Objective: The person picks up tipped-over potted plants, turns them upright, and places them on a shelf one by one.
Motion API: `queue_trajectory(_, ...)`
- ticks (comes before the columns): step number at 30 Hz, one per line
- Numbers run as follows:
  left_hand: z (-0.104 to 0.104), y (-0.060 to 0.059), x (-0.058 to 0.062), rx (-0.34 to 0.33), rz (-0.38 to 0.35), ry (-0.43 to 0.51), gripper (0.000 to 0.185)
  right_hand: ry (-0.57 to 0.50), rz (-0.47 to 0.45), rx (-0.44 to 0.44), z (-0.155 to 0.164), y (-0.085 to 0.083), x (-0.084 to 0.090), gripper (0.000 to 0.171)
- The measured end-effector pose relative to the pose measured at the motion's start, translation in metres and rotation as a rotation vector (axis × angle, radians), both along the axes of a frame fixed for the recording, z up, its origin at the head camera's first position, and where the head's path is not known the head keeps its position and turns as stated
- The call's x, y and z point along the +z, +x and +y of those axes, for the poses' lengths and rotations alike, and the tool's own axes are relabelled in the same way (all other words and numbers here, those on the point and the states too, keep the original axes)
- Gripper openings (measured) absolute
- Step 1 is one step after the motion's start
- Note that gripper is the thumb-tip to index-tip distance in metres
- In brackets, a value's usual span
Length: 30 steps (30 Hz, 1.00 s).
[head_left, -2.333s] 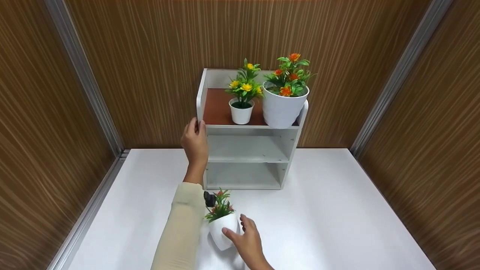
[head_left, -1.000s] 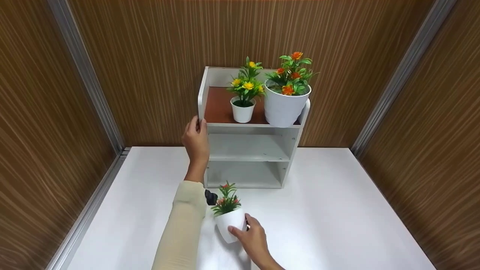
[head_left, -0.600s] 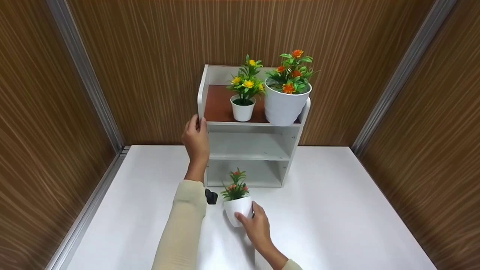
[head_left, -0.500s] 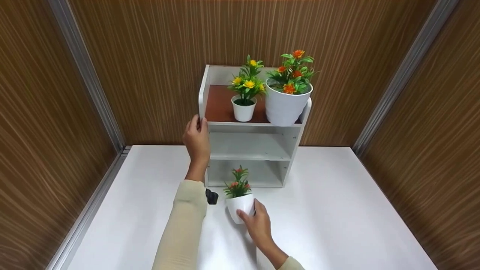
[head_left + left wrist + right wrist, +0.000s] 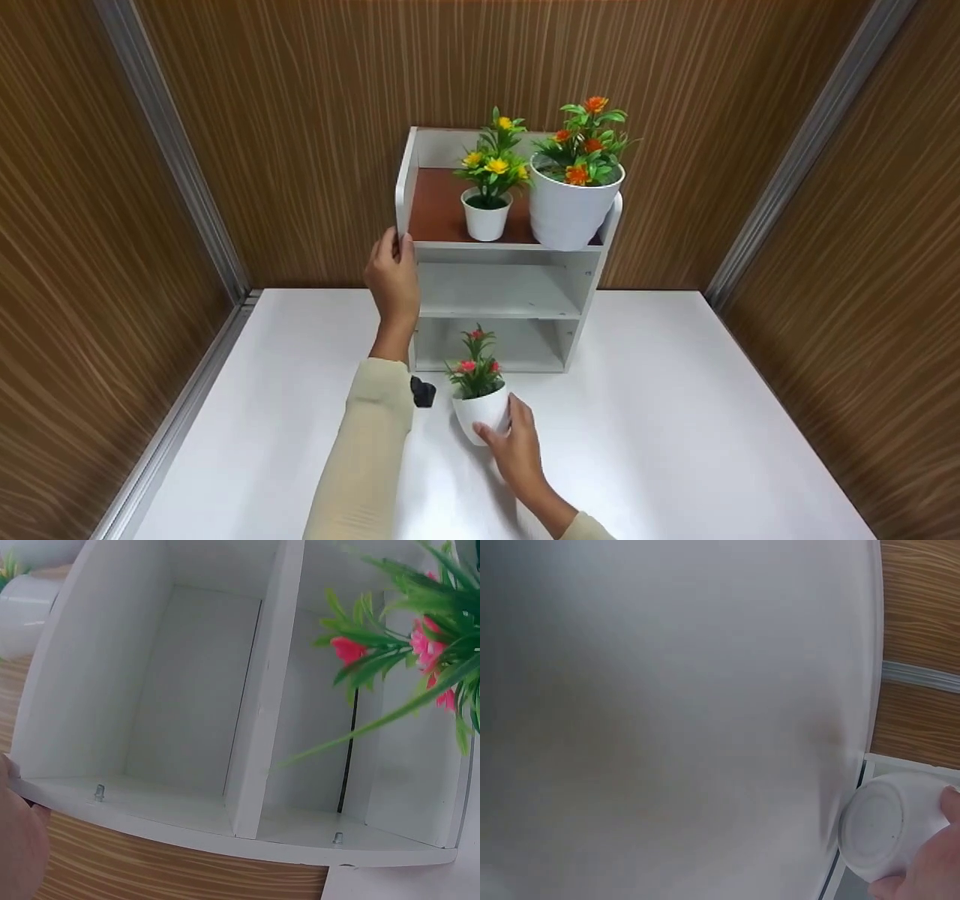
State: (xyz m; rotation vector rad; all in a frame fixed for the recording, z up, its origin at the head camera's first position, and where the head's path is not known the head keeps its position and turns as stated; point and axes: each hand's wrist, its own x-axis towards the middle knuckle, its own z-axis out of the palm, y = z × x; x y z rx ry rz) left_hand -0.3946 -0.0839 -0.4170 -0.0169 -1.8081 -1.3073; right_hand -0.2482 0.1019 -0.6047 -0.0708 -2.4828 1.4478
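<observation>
Small white plastic pot with pink-flowered green sprigs [image 5: 480,405]: held by the right hand [image 5: 510,450], fingers curled round its side, thumb on the near face. The right wrist view shows the pot's round base [image 5: 881,829] clear of the white worktop [image 5: 675,420], with fingertips [image 5: 930,870] against its wall. The pot is upright, just in front of the bottom opening of the white three-tier wooden shelf unit [image 5: 502,292].

Left hand [image 5: 391,281]: beyond the right hand, gripping the unit's left side panel, fingers wrapped over its front edge near the top tier. Cream sleeve [image 5: 364,457] runs back along the worktop.

Above the left hand, on the brown top tier: small white pot with yellow flowers [image 5: 486,202], and just right of it a large white pot with orange flowers [image 5: 571,202]. Brown wood-grain wall panels [image 5: 300,112] behind.
</observation>
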Motion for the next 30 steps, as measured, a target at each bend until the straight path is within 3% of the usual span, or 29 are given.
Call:
queue_trajectory(16, 0.001, 0.0, 0.001, -0.001, -0.003, 0.016, 0.032, -0.173, -0.022, 0.032, 0.011, 0.002, -0.004, 0.086)
queue_trajectory(30, 0.001, 0.001, -0.001, -0.022, -0.015, 0.021, 0.034, -0.223, -0.022, -0.066, 0.005, -0.009, -0.01, 0.084)
